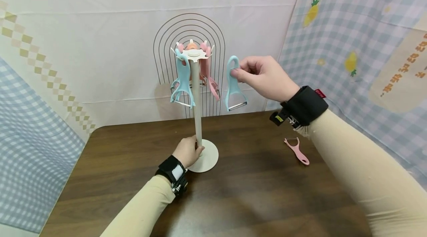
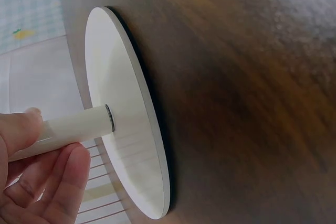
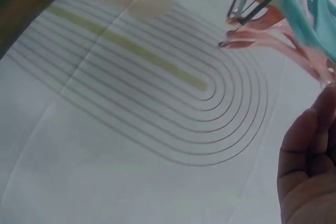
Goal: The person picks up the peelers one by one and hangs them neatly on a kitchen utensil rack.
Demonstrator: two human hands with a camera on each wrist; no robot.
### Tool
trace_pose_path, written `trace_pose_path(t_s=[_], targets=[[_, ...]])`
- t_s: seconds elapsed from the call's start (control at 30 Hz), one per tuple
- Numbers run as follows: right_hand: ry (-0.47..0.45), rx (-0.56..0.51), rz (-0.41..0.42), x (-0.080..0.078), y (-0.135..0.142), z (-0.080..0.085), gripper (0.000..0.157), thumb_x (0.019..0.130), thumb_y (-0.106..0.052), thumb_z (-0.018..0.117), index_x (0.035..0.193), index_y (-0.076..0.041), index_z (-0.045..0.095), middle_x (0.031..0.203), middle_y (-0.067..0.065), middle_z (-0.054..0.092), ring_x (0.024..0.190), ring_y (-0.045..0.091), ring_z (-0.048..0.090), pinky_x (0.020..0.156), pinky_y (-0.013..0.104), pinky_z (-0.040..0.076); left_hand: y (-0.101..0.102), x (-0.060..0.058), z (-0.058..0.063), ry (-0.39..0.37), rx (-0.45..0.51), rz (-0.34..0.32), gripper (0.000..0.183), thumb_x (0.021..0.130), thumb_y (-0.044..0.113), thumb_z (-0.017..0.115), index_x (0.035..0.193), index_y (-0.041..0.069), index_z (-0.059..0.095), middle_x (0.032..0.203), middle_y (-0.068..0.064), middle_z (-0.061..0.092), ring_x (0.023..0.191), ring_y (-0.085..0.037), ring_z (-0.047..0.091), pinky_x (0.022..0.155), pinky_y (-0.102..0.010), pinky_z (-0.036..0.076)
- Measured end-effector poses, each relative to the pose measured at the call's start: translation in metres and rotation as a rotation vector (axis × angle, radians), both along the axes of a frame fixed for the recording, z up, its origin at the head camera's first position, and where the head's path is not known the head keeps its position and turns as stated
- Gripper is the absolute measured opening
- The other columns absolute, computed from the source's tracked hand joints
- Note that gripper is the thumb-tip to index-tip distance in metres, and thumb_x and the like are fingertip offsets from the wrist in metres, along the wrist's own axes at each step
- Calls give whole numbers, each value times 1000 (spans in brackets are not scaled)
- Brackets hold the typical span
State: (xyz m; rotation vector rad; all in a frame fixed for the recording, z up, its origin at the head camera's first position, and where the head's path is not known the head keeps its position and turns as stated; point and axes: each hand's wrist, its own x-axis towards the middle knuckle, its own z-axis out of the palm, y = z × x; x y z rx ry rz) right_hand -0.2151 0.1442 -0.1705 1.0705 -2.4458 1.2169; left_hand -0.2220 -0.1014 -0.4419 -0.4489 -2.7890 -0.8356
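Note:
A cream stand with a round base rises from the wooden table. My left hand grips its pole low down, thumb on one side and fingers on the other in the left wrist view. From hooks on the stand's top hang a light blue peeler at the left and pink peelers at the right and behind, partly hidden. To the right of the stand and apart from it, my right hand pinches another light blue peeler by its looped handle, blade end down.
A pink peeler lies on the wooden table, below the right wrist. Behind the table hangs a white printed cloth. Blue checked cloth covers the right side, with more at the left.

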Motion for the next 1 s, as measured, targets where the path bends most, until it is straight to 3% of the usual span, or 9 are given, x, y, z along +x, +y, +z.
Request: trace_pose_path(t_s=[0.33, 0.57, 0.73, 1.0], targets=[[-16, -83, 83, -7, -26, 4, 18, 95, -9, 62, 84, 4, 62, 67, 6, 51, 62, 18, 41, 58, 27, 33, 0, 0, -3, 11, 9, -4, 18, 88, 13, 71, 96, 0, 63, 71, -4, 61, 61, -14, 58, 52, -27, 47], [-63, -124, 89, -30, -32, -8, 19, 94, -20, 65, 85, -3, 66, 72, 8, 61, 70, 20, 53, 68, 29, 44, 0, 0, -2, 7, -1, 1, 18, 89, 14, 71, 96, 0, 63, 71, -4, 61, 62, -14, 58, 53, -28, 47], [-92, -152, 97, -34, -34, -11, 22, 94, -23, 65, 85, -3, 66, 74, 12, 62, 74, 22, 55, 72, 31, 47, 0, 0, -1, 5, 2, -1, 18, 89, 13, 71, 97, 0, 63, 71, -4, 60, 62, -14, 58, 53, -28, 47], [-94, -148, 81, -35, -37, -14, 23, 94, -27, 66, 85, -5, 67, 74, 14, 59, 71, 22, 52, 67, 30, 44, -1, -1, -3, 10, -5, 4, 17, 88, 14, 71, 95, 0, 63, 71, -4, 60, 62, -15, 58, 54, -29, 47]])
